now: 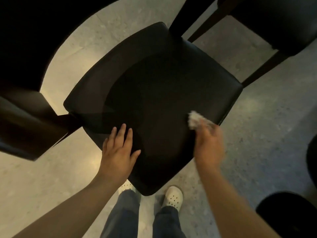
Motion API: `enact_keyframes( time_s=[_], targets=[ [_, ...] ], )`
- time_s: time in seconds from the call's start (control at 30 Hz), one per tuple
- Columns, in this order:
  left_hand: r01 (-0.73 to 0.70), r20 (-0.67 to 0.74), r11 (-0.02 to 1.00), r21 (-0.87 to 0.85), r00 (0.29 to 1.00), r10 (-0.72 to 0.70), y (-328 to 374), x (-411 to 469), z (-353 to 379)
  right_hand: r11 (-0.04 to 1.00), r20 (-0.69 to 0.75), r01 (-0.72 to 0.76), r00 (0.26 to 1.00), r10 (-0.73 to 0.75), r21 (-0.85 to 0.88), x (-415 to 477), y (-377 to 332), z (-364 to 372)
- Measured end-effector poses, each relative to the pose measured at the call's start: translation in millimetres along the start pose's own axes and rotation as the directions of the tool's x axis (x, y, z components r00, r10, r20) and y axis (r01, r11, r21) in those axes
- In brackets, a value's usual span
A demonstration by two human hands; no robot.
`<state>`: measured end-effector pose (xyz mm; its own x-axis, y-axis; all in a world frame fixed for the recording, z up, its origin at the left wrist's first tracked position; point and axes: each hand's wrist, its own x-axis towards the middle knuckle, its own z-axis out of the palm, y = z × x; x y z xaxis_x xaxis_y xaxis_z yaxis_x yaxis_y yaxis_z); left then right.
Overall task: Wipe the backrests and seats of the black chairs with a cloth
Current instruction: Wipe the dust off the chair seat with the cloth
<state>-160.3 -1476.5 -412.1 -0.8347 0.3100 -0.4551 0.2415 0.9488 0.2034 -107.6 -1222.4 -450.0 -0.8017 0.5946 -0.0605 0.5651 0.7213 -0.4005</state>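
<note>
Left hand (118, 150) is flat on the seat (154, 93) of the black chair, fingers straight and a bit spread, thumb out to the side, palm down near the front-left edge. Right hand (208, 143) is over by the seat's right edge and it's got the cloth (194, 120), a small whitish wad sticking out past my fingertips and sitting on the black padding. That hand is pretty blurred, so I can tell it's gripping the cloth but not exactly how each finger lies. Seat is turned corner-on to me, with the near corner right above my feet: white clogs with holes (173, 196) and blue jeans (123, 212) poking out underneath. Floor (257, 134) is a speckled grey stone sort of surface, with a warm yellowish patch on the left. Another black chair (277, 23) stands just beyond the top-right corner, dark legs showing. At the left there's a dark padded piece (25, 126) touching the seat's corner, and I honestly can't tell if it's this chair's backrest or a neighbour's.
</note>
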Motion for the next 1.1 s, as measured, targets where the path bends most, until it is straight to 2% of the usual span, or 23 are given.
enact_keyframes(
  time_s=[0.03, 0.07, 0.1, 0.13, 0.17, 0.23, 0.27, 0.3, 0.37, 0.4, 0.43, 0.5, 0.57, 0.6, 0.63, 0.67, 0.73, 0.77, 0.83, 0.97, 1.1],
  targets=[
    [-0.011, 0.006, 1.000, -0.002, 1.000, 0.011, 5, 0, -1, 0.978, -0.085, -0.209, 0.974, 0.210, 0.025, 10, 23, -8],
    [-0.020, 0.006, 1.000, -0.005, 1.000, 0.020, 10, 0, -1, 0.938, -0.166, -0.345, 0.923, 0.346, 0.037, 16, 39, -16],
    [-0.026, 0.008, 1.000, -0.009, 1.000, 0.026, 14, 1, -2, 0.920, -0.211, -0.389, 0.897, 0.389, 0.044, 17, 47, -25],
    [-0.032, 0.009, 0.999, -0.013, 0.999, 0.032, 19, 1, -3, 0.937, -0.216, -0.348, 0.912, 0.349, 0.041, 14, 46, -32],
    [-0.035, 0.009, 0.999, -0.017, 0.999, 0.035, 23, 2, -4, 0.973, -0.189, -0.229, 0.957, 0.221, -0.019, 10, 40, -34],
    [-0.034, 0.015, 0.999, -0.021, 0.999, 0.034, 28, 4, -4, 0.998, -0.071, 0.063, 0.996, -0.061, 0.021, -6, 7, -31],
    [-0.033, 0.023, 0.999, -0.017, 0.999, 0.033, 29, 5, -5, 0.981, -0.014, 0.183, 0.983, -0.182, 0.069, -16, -8, -26],
    [-0.032, 0.028, 0.999, -0.007, 0.999, 0.032, 30, 6, -5, 0.947, 0.041, 0.321, 0.946, -0.322, 0.026, -26, -18, -15],
    [-0.026, 0.028, 1.000, 0.007, 0.999, 0.026, 30, 8, -4, 0.891, 0.145, 0.454, 0.883, -0.445, -0.028, -38, -27, -1],
    [-0.026, 0.026, 1.000, 0.009, 0.999, 0.026, 30, 10, -4, 0.904, 0.135, 0.426, 0.898, -0.419, -0.027, -31, -23, 0],
    [-0.027, 0.030, 1.000, 0.013, 0.999, 0.027, 29, 11, -4, 0.951, 0.083, 0.309, 0.947, -0.310, 0.023, -21, -16, -1],
    [-0.023, 0.039, 0.999, 0.023, 0.999, 0.022, 29, 15, -5, 0.990, -0.028, -0.025, 0.999, 0.029, 0.138, 10, -5, -12],
    [-0.017, 0.043, 0.999, 0.034, 0.999, 0.015, 28, 21, -6, 0.919, -0.138, -0.307, 0.928, 0.347, 0.246, 45, 2, -23],
    [-0.015, 0.036, 0.999, 0.029, 0.999, 0.014, 27, 25, -7, 0.911, -0.177, -0.320, 0.912, 0.371, 0.261, 58, 0, -29],
    [-0.012, 0.022, 1.000, 0.017, 1.000, 0.011, 28, 30, -8, 0.955, -0.198, -0.225, 0.944, 0.263, 0.195, 66, -7, -32],
    [-0.004, 0.013, 1.000, 0.006, 1.000, 0.003, 28, 33, -10, 0.992, -0.153, -0.077, 0.984, 0.092, 0.096, 70, -22, -35],
    [0.021, 0.009, 1.000, 0.015, 1.000, -0.021, 29, 42, -15, 0.982, -0.054, 0.190, 0.980, -0.189, 0.005, 73, -52, -30],
    [0.037, 0.003, 0.999, 0.025, 0.999, -0.037, 30, 46, -17, 0.968, -0.019, 0.248, 0.969, -0.247, 0.029, 76, -68, -26],
    [0.074, -0.017, 0.997, 0.023, 0.997, -0.073, 32, 56, -23, 0.944, -0.009, 0.324, 0.946, -0.324, 0.060, 88, -100, -10],
    [0.121, -0.038, 0.992, 0.023, 0.992, -0.120, 30, 74, -33, 0.937, 0.044, 0.345, 0.937, -0.347, 0.050, 116, -146, 29],
    [0.138, -0.045, 0.990, 0.000, 0.989, -0.138, 24, 87, -39, 0.874, 0.140, 0.481, 0.872, -0.469, -0.069, 124, -152, 53]
  ],
)
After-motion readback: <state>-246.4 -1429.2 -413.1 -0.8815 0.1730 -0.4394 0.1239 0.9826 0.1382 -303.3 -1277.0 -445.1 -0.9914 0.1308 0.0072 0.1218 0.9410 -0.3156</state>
